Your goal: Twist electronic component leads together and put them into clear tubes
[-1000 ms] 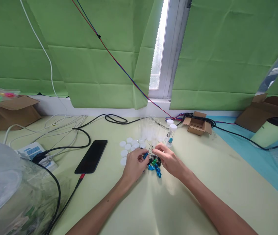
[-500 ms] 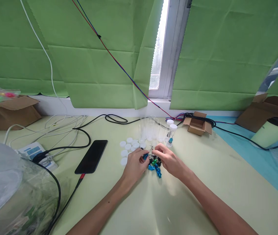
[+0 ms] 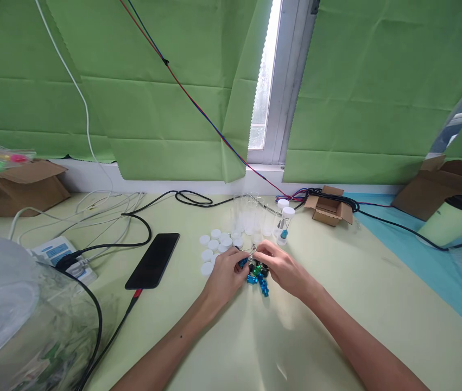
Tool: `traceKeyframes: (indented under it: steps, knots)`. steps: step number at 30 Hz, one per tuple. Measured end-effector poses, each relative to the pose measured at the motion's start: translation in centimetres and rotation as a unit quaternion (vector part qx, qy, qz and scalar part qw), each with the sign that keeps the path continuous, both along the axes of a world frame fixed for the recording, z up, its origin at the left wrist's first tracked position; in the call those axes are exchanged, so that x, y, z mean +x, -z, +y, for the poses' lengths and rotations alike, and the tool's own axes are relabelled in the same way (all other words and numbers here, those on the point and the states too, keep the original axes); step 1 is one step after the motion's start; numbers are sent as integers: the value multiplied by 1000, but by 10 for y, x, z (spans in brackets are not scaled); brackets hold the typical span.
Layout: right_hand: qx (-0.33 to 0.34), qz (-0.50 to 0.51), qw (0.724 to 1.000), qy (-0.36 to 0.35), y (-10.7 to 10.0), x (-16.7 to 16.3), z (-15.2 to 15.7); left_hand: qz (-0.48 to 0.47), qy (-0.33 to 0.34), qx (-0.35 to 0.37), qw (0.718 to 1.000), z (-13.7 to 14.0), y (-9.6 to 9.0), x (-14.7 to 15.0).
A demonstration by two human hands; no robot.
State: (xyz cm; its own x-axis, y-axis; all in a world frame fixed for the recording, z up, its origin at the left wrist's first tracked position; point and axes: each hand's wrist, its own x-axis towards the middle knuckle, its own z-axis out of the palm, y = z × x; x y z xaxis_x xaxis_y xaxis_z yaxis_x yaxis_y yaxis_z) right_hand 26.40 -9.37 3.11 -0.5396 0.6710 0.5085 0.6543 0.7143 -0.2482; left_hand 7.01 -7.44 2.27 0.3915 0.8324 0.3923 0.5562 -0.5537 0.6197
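My left hand (image 3: 226, 276) is closed, its thumb and fingers pinching a small shiny blue piece (image 3: 242, 262). Just to the right, my right hand (image 3: 283, 270) has its fingertips pressed together around thin metal wire (image 3: 252, 250) that shows between the two hands. What lies inside the right fingertips is too small to make out fully. Under and between the hands sits a little pile of blue pieces (image 3: 262, 285), a green piece (image 3: 257, 270) and several black ones, partly covered by my fingers.
White round caps (image 3: 215, 245) lie left of the pile. Clear tubes (image 3: 249, 214) stand behind it, near a capped tube (image 3: 285, 225) with a blue piece inside. A phone (image 3: 152, 260) lies left, a small cardboard box (image 3: 328, 209) right. Black cable (image 3: 194, 201) runs along the back.
Both hands stay at almost the same spot over the pile, with only a slight shift of the fingertips and the wire. The loose pieces, caps and tubes look unmoved.
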Motion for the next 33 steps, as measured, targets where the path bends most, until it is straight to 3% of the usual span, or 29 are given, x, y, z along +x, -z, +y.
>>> traceKeyframes:
  steps: [13,19,28,33]
  knots:
    - [1,6,1000,-2,0,-2,-1,4,1,0,1000,-1,-2,-1]
    - [-9,31,999,8,2,-2,-1,-39,-19,-17,999,0,-2,0]
    - [-21,84,996,13,4,-5,-2,-175,-32,-158,971,3,1,1]
    - [-25,91,995,18,6,-5,-2,-212,-30,-183,960,5,4,1]
